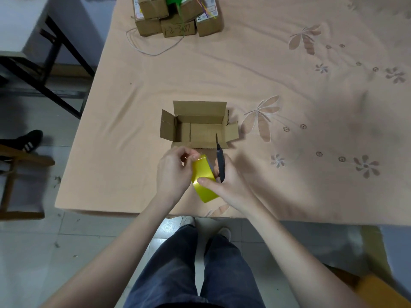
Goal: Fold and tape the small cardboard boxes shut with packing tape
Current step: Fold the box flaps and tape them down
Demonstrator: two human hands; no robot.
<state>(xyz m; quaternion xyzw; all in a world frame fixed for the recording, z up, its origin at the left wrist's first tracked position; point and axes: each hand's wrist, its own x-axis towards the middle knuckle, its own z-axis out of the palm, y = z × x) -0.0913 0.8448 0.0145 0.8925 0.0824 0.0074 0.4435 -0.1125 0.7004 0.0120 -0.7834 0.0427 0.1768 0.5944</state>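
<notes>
From the head camera we see our left hand (173, 172) with its fingers curled, thumb and fingertips pinched together on the top edge of the yellow tape roll (204, 179), at about eleven o'clock on the roll. Our right hand (224, 182) grips the roll from its three o'clock side, thumb pressed flat across the yellow face, while the remaining fingers are wrapped round dark scissors (220, 161) whose blades point toward twelve o'clock. Just beyond the hands, at twelve o'clock, the open cardboard box (198, 126) sits on the peach floral tablecloth (311, 107), all four flaps spread outward. At the far edge, toward eleven o'clock, a stack of closed boxes (178, 18) stands; one bears handwriting that reads roughly "1-2-3087", and the printed labels are too small to read.
</notes>
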